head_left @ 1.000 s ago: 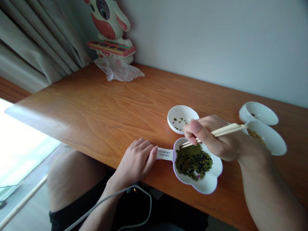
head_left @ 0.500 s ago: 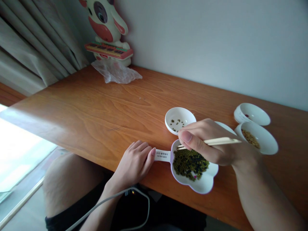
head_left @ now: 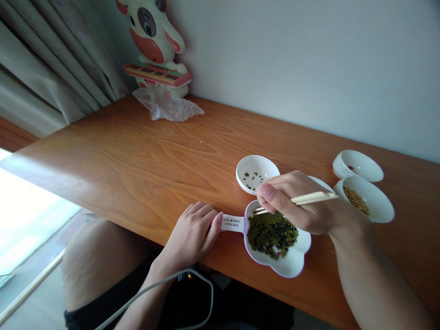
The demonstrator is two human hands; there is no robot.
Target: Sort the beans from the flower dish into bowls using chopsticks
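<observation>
A white flower-shaped dish [head_left: 292, 263] with a lilac rim and a labelled handle lies at the table's front edge. Green mung beans [head_left: 271, 236] mixed with darker ones are heaped in it, with a small pink bit near the lower side. My left hand [head_left: 194, 231] is closed at the end of the handle, thumb against it. Pale chopsticks [head_left: 312, 198] are gripped in my right hand [head_left: 295, 201] above the dish. Their tips touch down at the dish's upper left, by the beans. Behind my right hand, a white bowl [head_left: 257, 162] contains several scattered green beans.
To the right stand a white bowl [head_left: 381, 206] with tan grains and another bowl [head_left: 366, 165] with a small reddish bit. A further white bowl [head_left: 321, 183] is mostly hidden by my right hand. A crumpled plastic bag [head_left: 168, 105] and a cow toy keyboard [head_left: 158, 75] sit at the back left.
The view has shifted slightly. My right hand and the chopsticks hold nearly the same place over the dish, the chopsticks' angle changed a little. My left hand stays on the handle.
</observation>
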